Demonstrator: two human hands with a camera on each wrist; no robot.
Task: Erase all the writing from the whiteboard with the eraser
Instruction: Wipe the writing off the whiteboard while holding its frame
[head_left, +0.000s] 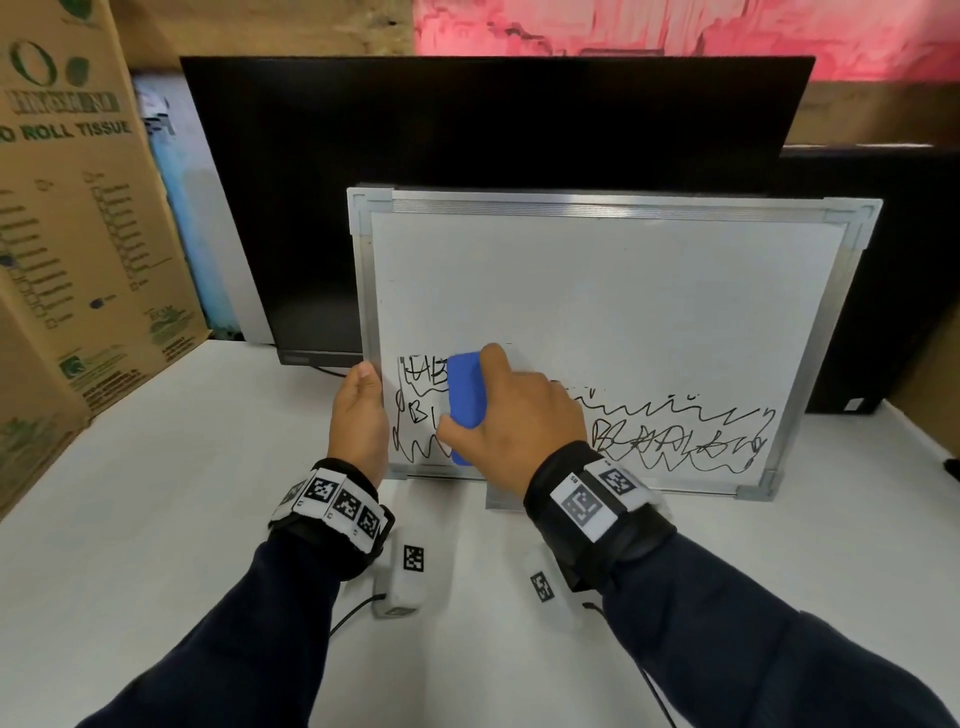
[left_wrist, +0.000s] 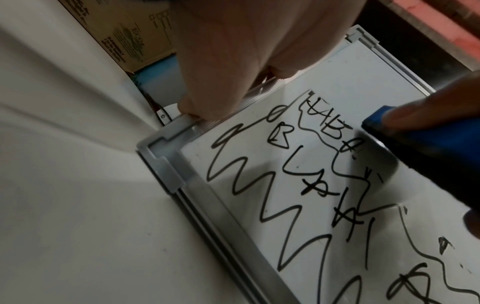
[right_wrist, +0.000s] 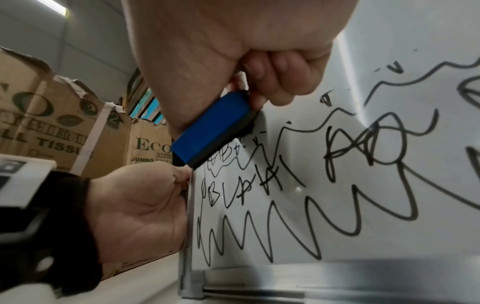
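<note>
A silver-framed whiteboard (head_left: 613, 291) leans upright against a dark monitor. Black scribbles (head_left: 675, 436) run across its lower band; the upper part is white. My right hand (head_left: 519, 415) grips a blue eraser (head_left: 466, 395) and presses it against the board over the writing at the lower left. In the right wrist view the eraser (right_wrist: 210, 129) lies with its dark felt side on the board, above the scribbles (right_wrist: 285, 195). My left hand (head_left: 358, 415) holds the board's left frame edge (left_wrist: 197, 125), with fingers curled round it. In the left wrist view the eraser (left_wrist: 426, 144) comes in from the right.
The monitor (head_left: 467, 156) stands behind the board on a white table (head_left: 182, 493). Cardboard tissue boxes (head_left: 78, 208) line the left side. Two small white tagged devices (head_left: 408, 571) with cables lie on the table near my wrists.
</note>
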